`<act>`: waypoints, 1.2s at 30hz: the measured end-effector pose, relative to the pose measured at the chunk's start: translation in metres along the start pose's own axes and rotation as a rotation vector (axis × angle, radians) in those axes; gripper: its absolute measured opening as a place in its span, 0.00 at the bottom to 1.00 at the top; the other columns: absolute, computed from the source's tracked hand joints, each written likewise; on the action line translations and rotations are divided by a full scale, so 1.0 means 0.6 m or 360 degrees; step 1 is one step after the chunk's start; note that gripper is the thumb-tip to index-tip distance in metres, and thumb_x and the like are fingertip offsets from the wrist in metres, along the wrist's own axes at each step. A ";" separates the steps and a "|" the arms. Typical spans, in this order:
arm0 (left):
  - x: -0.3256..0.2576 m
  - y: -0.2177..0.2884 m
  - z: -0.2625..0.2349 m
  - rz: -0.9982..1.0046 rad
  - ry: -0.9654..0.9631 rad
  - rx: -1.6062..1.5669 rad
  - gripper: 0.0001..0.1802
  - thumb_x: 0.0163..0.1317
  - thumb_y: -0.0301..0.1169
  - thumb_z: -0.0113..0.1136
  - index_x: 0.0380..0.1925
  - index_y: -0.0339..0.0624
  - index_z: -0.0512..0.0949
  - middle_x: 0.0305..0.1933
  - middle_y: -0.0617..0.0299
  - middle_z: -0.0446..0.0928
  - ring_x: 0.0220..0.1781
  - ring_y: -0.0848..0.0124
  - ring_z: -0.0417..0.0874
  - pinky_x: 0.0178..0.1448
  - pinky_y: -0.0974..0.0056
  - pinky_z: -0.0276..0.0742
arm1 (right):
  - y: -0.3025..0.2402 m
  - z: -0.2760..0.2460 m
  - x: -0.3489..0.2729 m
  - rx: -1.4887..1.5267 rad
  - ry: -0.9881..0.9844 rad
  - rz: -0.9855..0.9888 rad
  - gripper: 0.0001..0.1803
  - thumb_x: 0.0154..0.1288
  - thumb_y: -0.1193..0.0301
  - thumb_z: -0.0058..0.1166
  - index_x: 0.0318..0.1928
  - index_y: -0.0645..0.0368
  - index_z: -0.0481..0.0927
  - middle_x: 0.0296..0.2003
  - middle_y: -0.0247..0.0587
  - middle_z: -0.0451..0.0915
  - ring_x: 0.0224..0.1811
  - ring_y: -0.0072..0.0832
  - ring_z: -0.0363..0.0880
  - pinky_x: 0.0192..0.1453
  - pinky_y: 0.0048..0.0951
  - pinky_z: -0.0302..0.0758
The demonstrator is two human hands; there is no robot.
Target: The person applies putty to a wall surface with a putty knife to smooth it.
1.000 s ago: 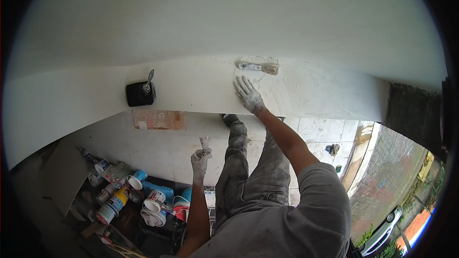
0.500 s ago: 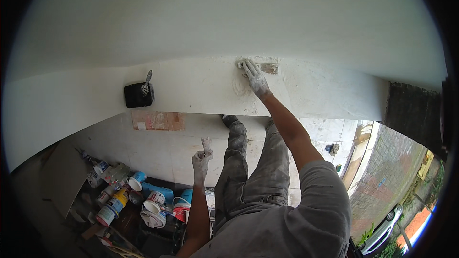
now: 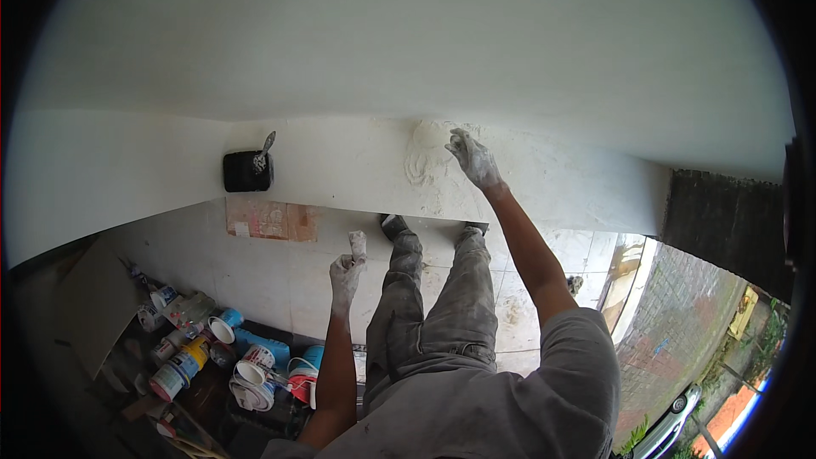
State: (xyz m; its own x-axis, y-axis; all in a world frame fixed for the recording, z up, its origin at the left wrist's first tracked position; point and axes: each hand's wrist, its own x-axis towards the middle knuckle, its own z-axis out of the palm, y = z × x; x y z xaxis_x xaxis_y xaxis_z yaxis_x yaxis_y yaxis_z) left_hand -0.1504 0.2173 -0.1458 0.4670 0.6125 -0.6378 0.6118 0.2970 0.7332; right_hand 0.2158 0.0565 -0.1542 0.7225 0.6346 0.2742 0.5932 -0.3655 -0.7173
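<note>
At the middle of the pale ledge (image 3: 331, 153) lies a patch of smeared white paste (image 3: 425, 161), ridged in curved strokes. Just right of it, the right hand (image 3: 476, 161) is bent at the fingers, which are drawn together; whether it grips anything cannot be told. Short of the ledge's front edge, the left hand (image 3: 346, 276) is raised and closed around a narrow, whitish piece (image 3: 358, 245), its upper end projecting above the fingers. Both hands are coated with white residue.

Toward the ledge's left end sits a black container (image 3: 244, 173), a paste-marked spatula (image 3: 268, 150) leaning at its right side. Below the ledge, a reddish-brown panel (image 3: 270, 219) lies near the edge. At lower left are a yellow-banded tub (image 3: 195, 353), a white tub (image 3: 252, 371) and a red bucket (image 3: 301, 388). Outside, at lower right, a light-coloured car (image 3: 671, 422) is partly visible beside brick paving (image 3: 680, 323).
</note>
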 end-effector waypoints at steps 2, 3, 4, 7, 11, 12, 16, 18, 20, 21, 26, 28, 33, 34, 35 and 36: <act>0.012 0.023 0.009 0.0023 0.0001 0.0051 0.15 0.53 0.29 0.67 0.16 0.45 0.69 0.17 0.77 0.63 0.20 0.85 0.57 0.22 0.73 0.53 | -0.027 -0.033 0.002 0.0101 -0.0205 0.0801 0.16 0.61 0.62 0.58 0.39 0.63 0.76 0.30 0.39 0.81 0.28 0.33 0.80 0.35 0.28 0.77; 0.016 0.043 0.028 0.0049 -0.0028 0.0111 0.15 0.53 0.29 0.67 0.16 0.45 0.69 0.18 0.77 0.63 0.20 0.85 0.57 0.22 0.74 0.52 | -0.012 -0.054 -0.006 0.0267 -0.0200 0.0978 0.16 0.61 0.59 0.59 0.32 0.62 0.77 0.24 0.38 0.77 0.25 0.28 0.77 0.32 0.25 0.74; 0.021 0.053 0.040 0.0065 -0.0046 0.0096 0.15 0.53 0.29 0.67 0.16 0.45 0.69 0.18 0.77 0.63 0.20 0.85 0.57 0.22 0.74 0.52 | -0.004 -0.066 -0.015 0.0245 -0.0183 0.0969 0.16 0.61 0.59 0.59 0.32 0.62 0.77 0.24 0.38 0.77 0.25 0.28 0.77 0.32 0.25 0.74; 0.035 0.088 0.072 0.0149 -0.0196 -0.0121 0.15 0.53 0.31 0.68 0.17 0.46 0.69 0.17 0.77 0.63 0.18 0.86 0.57 0.20 0.75 0.51 | -0.012 -0.094 -0.040 0.1574 0.0119 0.1402 0.15 0.64 0.56 0.55 0.32 0.53 0.69 0.22 0.34 0.70 0.23 0.27 0.73 0.28 0.33 0.74; 0.047 0.143 0.144 0.0000 -0.0331 -0.0027 0.14 0.55 0.34 0.66 0.18 0.47 0.71 0.15 0.76 0.64 0.13 0.86 0.59 0.15 0.74 0.51 | 0.022 -0.135 -0.077 0.2233 0.0589 0.1291 0.18 0.66 0.56 0.51 0.33 0.59 0.69 0.25 0.37 0.72 0.22 0.29 0.73 0.28 0.33 0.74; 0.050 0.149 0.155 -0.0084 -0.0395 -0.0037 0.14 0.55 0.35 0.66 0.19 0.46 0.71 0.14 0.75 0.64 0.12 0.86 0.60 0.14 0.74 0.51 | 0.029 -0.144 -0.080 0.1713 0.0596 0.1341 0.17 0.67 0.57 0.49 0.34 0.59 0.71 0.25 0.38 0.73 0.20 0.27 0.73 0.26 0.31 0.73; 0.050 0.175 0.215 -0.0134 -0.0546 -0.0170 0.12 0.56 0.36 0.64 0.22 0.44 0.73 0.13 0.74 0.65 0.10 0.84 0.63 0.11 0.75 0.56 | 0.045 -0.210 -0.133 0.1036 0.0402 0.1557 0.14 0.67 0.62 0.47 0.37 0.62 0.74 0.24 0.41 0.78 0.16 0.23 0.70 0.20 0.22 0.69; 0.032 0.198 0.256 -0.0150 -0.0582 -0.0131 0.13 0.56 0.36 0.64 0.21 0.44 0.72 0.13 0.73 0.65 0.10 0.84 0.63 0.11 0.75 0.56 | 0.053 -0.247 -0.175 0.1155 0.0516 0.1697 0.14 0.65 0.65 0.50 0.37 0.66 0.75 0.27 0.45 0.80 0.19 0.24 0.77 0.22 0.20 0.75; 0.026 0.218 0.302 -0.0150 -0.0633 -0.0084 0.13 0.57 0.35 0.64 0.20 0.45 0.72 0.13 0.73 0.65 0.09 0.83 0.63 0.11 0.75 0.57 | 0.082 -0.276 -0.232 0.1340 0.0863 0.1690 0.16 0.63 0.68 0.53 0.40 0.73 0.74 0.29 0.48 0.81 0.28 0.33 0.83 0.33 0.25 0.83; 0.027 0.214 0.313 -0.0175 -0.0648 -0.0059 0.13 0.57 0.35 0.64 0.21 0.45 0.71 0.13 0.72 0.66 0.09 0.83 0.64 0.11 0.74 0.58 | 0.085 -0.290 -0.252 0.1423 0.0839 0.1811 0.19 0.62 0.72 0.53 0.44 0.80 0.70 0.36 0.55 0.80 0.38 0.40 0.83 0.43 0.28 0.84; 0.046 0.174 0.367 -0.0262 -0.0971 -0.0221 0.12 0.56 0.34 0.64 0.24 0.45 0.71 0.13 0.70 0.66 0.09 0.81 0.67 0.11 0.74 0.61 | 0.129 -0.325 -0.373 0.2392 0.0283 0.1798 0.18 0.63 0.79 0.47 0.51 0.78 0.64 0.48 0.54 0.74 0.47 0.40 0.79 0.50 0.31 0.81; 0.028 0.187 0.389 -0.0325 -0.0839 -0.0073 0.11 0.56 0.34 0.64 0.26 0.44 0.71 0.12 0.70 0.67 0.09 0.80 0.68 0.11 0.73 0.63 | 0.142 -0.341 -0.392 0.2666 0.0457 0.2082 0.18 0.65 0.78 0.46 0.53 0.72 0.64 0.40 0.44 0.74 0.35 0.32 0.78 0.39 0.26 0.79; -0.015 0.221 0.462 -0.0243 -0.0875 0.0369 0.13 0.57 0.35 0.63 0.19 0.46 0.70 0.11 0.72 0.65 0.07 0.81 0.64 0.09 0.73 0.57 | 0.220 -0.452 -0.440 0.2334 0.0688 0.1938 0.20 0.68 0.58 0.48 0.47 0.64 0.70 0.23 0.29 0.68 0.14 0.16 0.58 0.15 0.19 0.54; -0.021 0.226 0.478 -0.0222 -0.0889 0.0410 0.13 0.57 0.35 0.63 0.19 0.46 0.70 0.11 0.72 0.65 0.07 0.81 0.64 0.09 0.73 0.57 | 0.244 -0.475 -0.444 0.2081 0.0813 0.1968 0.21 0.66 0.58 0.51 0.44 0.65 0.72 0.23 0.32 0.71 0.13 0.17 0.63 0.15 0.19 0.56; -0.029 0.231 0.486 -0.0173 -0.0839 0.0545 0.14 0.56 0.35 0.63 0.19 0.46 0.70 0.11 0.72 0.64 0.07 0.82 0.63 0.09 0.73 0.56 | 0.266 -0.498 -0.449 0.1883 0.0888 0.1991 0.22 0.66 0.56 0.51 0.43 0.66 0.73 0.23 0.34 0.74 0.13 0.18 0.65 0.15 0.19 0.59; -0.029 0.230 0.492 -0.0122 -0.0783 0.0673 0.14 0.56 0.35 0.64 0.18 0.47 0.69 0.10 0.73 0.64 0.07 0.82 0.63 0.09 0.73 0.54 | 0.287 -0.524 -0.449 0.1683 0.0954 0.2011 0.23 0.66 0.55 0.51 0.42 0.67 0.73 0.23 0.37 0.77 0.13 0.20 0.67 0.15 0.20 0.62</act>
State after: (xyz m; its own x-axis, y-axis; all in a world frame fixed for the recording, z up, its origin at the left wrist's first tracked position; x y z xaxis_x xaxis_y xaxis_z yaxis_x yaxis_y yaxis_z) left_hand 0.1142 0.0314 -0.1029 0.5884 0.1648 -0.7916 0.8065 -0.0491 0.5892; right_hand 0.2351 -0.3913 -0.1504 0.6812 -0.0696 -0.7288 -0.6759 0.3228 -0.6626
